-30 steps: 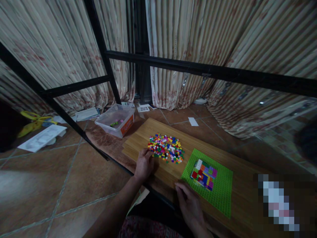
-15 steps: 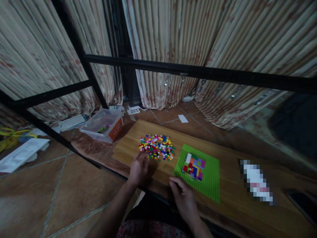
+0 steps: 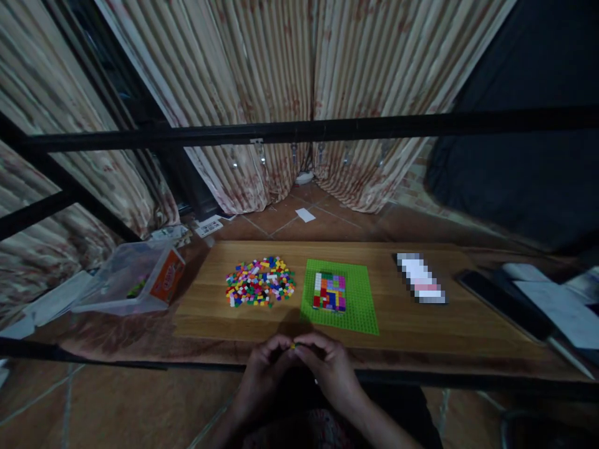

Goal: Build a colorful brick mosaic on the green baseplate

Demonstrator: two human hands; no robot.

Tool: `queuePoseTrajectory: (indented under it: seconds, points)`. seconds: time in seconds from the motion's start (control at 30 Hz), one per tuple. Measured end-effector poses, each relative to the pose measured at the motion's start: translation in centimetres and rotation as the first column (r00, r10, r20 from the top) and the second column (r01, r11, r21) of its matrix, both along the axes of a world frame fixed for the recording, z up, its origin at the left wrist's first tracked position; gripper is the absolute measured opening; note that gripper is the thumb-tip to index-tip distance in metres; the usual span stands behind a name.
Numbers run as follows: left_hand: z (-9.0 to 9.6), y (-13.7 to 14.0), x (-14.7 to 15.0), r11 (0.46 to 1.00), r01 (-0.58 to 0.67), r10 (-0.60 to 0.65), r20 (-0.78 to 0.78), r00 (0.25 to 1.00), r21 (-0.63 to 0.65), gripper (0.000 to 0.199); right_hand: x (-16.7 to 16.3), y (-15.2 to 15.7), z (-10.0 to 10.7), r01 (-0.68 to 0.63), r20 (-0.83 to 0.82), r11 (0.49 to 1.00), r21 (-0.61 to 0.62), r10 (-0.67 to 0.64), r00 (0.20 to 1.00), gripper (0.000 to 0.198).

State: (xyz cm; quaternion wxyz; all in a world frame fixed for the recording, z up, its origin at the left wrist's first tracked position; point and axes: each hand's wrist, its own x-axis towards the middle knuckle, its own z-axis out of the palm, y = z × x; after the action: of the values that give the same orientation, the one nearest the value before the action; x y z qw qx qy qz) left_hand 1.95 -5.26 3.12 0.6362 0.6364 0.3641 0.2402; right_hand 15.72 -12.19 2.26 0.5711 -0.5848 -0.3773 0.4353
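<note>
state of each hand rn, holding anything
Left hand: closed, pinching a tiny yellow toy brick.
Right hand: closed on the same brick; whether there's a second piece can't be told.

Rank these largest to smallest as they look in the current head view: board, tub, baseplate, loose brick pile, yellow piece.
1. Board
2. Tub and baseplate: too alike to rank
3. Loose brick pile
4. Yellow piece

Two hands (image 3: 266,363), one green baseplate (image 3: 362,304), one brick pile (image 3: 260,282)
</note>
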Motion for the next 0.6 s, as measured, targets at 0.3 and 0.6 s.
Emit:
queuePoseTrajectory:
  seconds: [0.3,0.6]
  points:
    - [0.6,-0.5,1.5,0.999,0.046,-0.046,0.013,0.999,-0.003,0.024,0.9,-0.8,0.6,0.078,-0.173,0.997,-0.013,-0.079,0.982,0.021]
    - [-0.3,0.0,2.1,0.999,-0.041,0.042,-0.031,0.999,0.027,0.031,3.6,-0.4,0.6,0.183,-0.294,0.980,-0.074,-0.196,0.935,0.037]
